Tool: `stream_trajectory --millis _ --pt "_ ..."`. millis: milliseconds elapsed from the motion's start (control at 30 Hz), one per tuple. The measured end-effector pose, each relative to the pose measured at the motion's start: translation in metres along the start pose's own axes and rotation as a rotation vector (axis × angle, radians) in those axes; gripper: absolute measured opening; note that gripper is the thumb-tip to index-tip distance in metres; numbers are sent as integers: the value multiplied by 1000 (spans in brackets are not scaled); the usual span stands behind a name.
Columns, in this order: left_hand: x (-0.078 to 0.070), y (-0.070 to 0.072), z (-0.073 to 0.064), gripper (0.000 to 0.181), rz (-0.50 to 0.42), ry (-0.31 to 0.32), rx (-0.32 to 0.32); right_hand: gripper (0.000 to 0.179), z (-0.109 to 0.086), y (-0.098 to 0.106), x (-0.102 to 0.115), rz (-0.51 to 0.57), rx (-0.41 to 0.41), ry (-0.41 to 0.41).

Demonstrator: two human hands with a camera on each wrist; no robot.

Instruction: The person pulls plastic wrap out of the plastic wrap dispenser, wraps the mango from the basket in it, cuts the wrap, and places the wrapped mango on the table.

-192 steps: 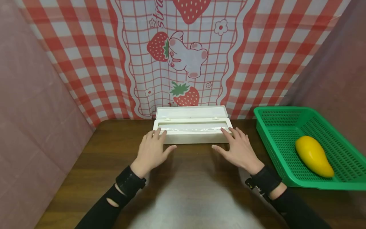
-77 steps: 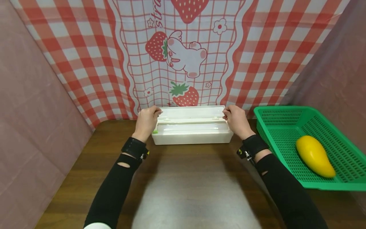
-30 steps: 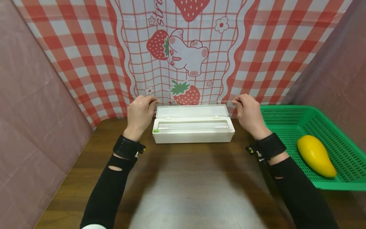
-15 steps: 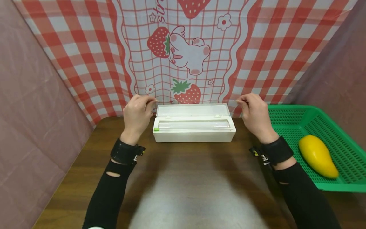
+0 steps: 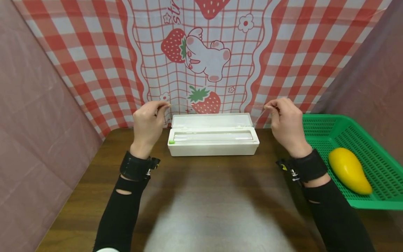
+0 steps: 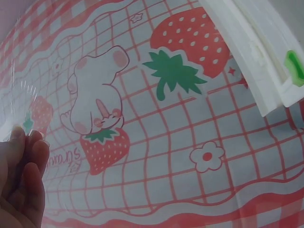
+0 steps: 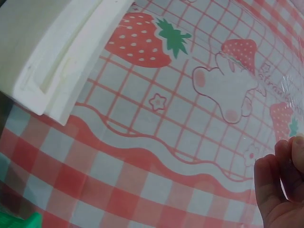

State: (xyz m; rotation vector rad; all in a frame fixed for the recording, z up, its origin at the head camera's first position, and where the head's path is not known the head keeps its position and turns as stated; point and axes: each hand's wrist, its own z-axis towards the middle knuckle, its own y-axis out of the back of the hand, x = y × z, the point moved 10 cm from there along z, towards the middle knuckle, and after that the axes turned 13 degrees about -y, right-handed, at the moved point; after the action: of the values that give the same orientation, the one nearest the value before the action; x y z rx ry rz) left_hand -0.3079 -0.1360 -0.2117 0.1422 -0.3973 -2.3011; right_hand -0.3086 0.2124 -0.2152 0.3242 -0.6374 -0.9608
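A white cling film dispenser box [image 5: 214, 150] stands at the back of the table, its lid [image 5: 211, 120] raised and a green slider [image 5: 171, 142] at its front left. Clear cling film [image 5: 220, 108] stretches above the lid between both hands. My left hand [image 5: 147, 127] pinches the film's left corner between thumb and fingers. At the opposite corner, my right hand [image 5: 288, 127] pinches it likewise. Creases in the film [image 7: 288, 90] catch light beside the right fingertips in the right wrist view. In the left wrist view, fingers [image 6: 33, 161] grip its shiny edge.
A green plastic basket [image 5: 385, 147] on the right holds a yellow mango [image 5: 349, 171], close by the right forearm. Behind the box hangs a red-and-white checked strawberry cloth [image 5: 289, 52]. The brown wooden table [image 5: 201, 196] extends in front.
Both hands, earlier open at the box's front, came to pinch the film at the lid, then rose and spread apart, drawing it up. Over the last half second they rose slightly more.
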Motion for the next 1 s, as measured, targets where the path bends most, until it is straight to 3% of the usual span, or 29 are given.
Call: stream_trajectory --millis 200,367,467,567,667,800,1000 --pt "-4 11 4 22 16 -21 -16 24 0 8 8 8 -23 17" --pt "-9 16 4 20 -22 -56 21 19 -4 15 18 23 -34 115" --pt "-11 15 2 13 -94 -64 83 13 -8 17 18 64 8 144" --pt "-15 13 -1 9 -134 -67 170 7 -13 16 15 112 67 121" --pt "-18 10 -5 10 -147 -46 255 4 -18 15 12 150 107 83" --pt "-17 10 -13 14 -180 15 316 6 -24 14 8 195 161 42" --pt "-19 10 -26 13 -371 52 402 10 -38 12 5 268 315 15"
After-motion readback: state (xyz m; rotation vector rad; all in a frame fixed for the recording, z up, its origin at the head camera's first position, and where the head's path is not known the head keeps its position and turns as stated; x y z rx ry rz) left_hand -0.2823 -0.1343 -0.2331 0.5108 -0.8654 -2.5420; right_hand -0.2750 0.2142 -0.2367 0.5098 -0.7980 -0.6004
